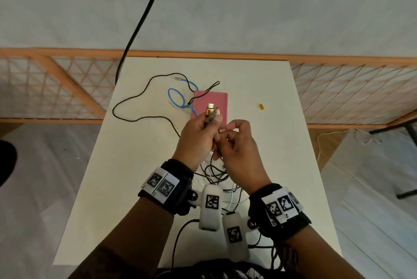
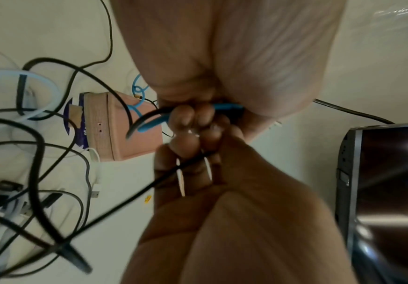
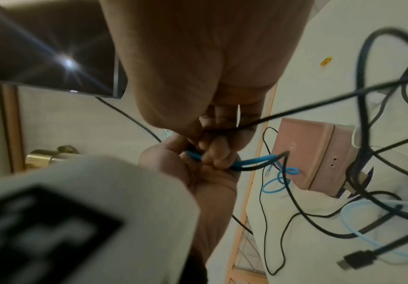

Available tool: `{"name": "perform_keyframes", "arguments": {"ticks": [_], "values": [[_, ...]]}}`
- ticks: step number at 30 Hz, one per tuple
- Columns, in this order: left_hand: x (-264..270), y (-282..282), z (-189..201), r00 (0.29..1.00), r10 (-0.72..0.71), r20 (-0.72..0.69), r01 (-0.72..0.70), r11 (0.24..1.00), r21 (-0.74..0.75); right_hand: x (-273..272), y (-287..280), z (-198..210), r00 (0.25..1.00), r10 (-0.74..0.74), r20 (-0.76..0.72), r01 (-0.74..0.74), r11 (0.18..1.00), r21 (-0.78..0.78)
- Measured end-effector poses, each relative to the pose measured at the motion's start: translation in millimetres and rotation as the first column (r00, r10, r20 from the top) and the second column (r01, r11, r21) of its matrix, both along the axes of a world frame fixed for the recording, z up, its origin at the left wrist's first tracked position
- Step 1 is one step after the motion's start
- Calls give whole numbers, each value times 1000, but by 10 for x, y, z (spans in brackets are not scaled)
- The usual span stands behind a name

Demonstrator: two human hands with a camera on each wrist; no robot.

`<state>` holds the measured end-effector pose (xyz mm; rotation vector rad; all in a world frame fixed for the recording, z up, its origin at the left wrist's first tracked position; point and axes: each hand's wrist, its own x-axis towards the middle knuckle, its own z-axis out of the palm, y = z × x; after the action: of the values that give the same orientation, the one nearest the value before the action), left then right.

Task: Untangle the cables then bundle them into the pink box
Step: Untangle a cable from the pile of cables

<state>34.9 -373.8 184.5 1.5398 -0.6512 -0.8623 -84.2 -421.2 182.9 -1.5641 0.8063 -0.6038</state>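
Both hands meet above the white table [image 1: 266, 166], just in front of the pink box [image 1: 220, 98]. My left hand [image 1: 206, 126] grips a blue cable [image 2: 153, 123] and a black cable together, and a gold connector [image 1: 211, 109] sticks up past its fingers. In the right wrist view the left hand's fingers [image 3: 218, 153] curl round the blue cable [image 3: 253, 161]. My right hand [image 1: 229, 136] pinches a thin black cable [image 3: 319, 106], with white strands [image 2: 181, 180] between its fingers. Beneath the hands lies a tangle of black, white and pale blue cables [image 1: 216, 174]. Another blue loop [image 1: 177, 98] rests left of the box.
A small yellow piece [image 1: 261, 106] lies on the table right of the box. A thick black cable [image 1: 144, 15] hangs down at the far left corner. A wooden lattice rail [image 1: 67, 89] runs behind the table. A dark screen [image 2: 387, 192] stands nearby.
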Motion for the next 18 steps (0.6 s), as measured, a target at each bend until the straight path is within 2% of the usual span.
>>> {"name": "perform_keyframes", "arguments": {"ticks": [2, 4, 5, 6, 7, 10, 13, 15, 17, 18], "values": [[22, -27, 16, 997, 82, -2, -82, 997, -4, -26, 19, -57, 992, 92, -88, -90, 996, 26], [62, -49, 71, 966, 134, -222, -158, 983, -96, -89, 8, -90, 968, 207, -145, -191, 975, 111], [77, -38, 116, 933, 108, -343, -165, 976, -142, -133, -15, -97, 956, 258, -139, -236, 959, 158], [101, -15, 141, 908, 67, -414, -150, 974, -172, -174, -52, -83, 950, 292, -108, -268, 943, 196], [128, 15, 137, 910, 37, -412, -123, 975, -184, -214, -95, -55, 952, 302, -51, -283, 930, 233], [210, 135, 15, 972, -14, -234, -18, 991, -136, -280, -205, 74, 955, 214, 206, -280, 880, 383], [223, 215, -15, 992, -128, -21, 126, 989, -80, -237, -167, 184, 909, 36, 416, -270, 811, 519], [200, 254, 90, 957, -265, 117, 275, 959, -75, -162, -71, 210, 868, -84, 489, -263, 757, 598], [189, 238, 199, 922, -371, 113, 381, 921, -77, -100, -11, 200, 846, -160, 508, -259, 710, 655], [195, 224, 233, 929, -357, 104, 365, 928, -76, -83, -8, 178, 854, -158, 495, -249, 712, 656]]}}
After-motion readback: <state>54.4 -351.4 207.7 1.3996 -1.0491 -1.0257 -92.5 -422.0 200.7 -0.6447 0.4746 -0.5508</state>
